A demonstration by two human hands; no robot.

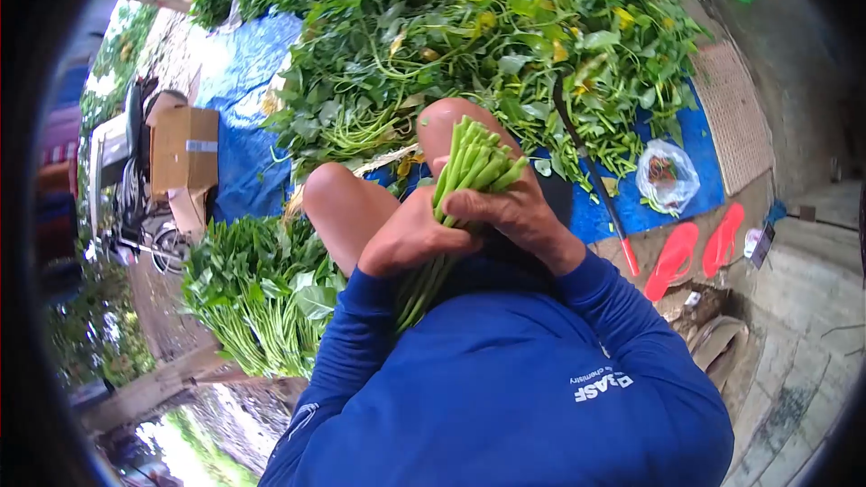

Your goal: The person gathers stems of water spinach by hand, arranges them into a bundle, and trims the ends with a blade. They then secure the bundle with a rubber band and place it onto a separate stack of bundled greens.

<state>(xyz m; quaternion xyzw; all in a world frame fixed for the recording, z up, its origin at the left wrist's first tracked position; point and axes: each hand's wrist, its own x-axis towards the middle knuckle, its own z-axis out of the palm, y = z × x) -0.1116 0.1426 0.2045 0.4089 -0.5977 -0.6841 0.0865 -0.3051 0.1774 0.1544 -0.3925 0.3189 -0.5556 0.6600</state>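
A bunch of green stems (474, 160) stands between my hands, its cut ends up and its lower part running down against my blue shirt. My left hand (410, 234) wraps round the bunch from the left side of the view. From the right, my right hand (514, 207) closes on the same stems, its thumb across their front. Beyond my bare knees spreads a large heap of leafy greens (451, 27). More bundled greens (271, 307) lie at the left, stems toward me.
A long dark blade with a red handle (629, 255) lies right of my knees. Near it are a plastic bag (667, 178), red slippers (672, 261) and a woven mat (732, 117). A cardboard box (185, 151) stands at the left by the blue tarp (242, 72).
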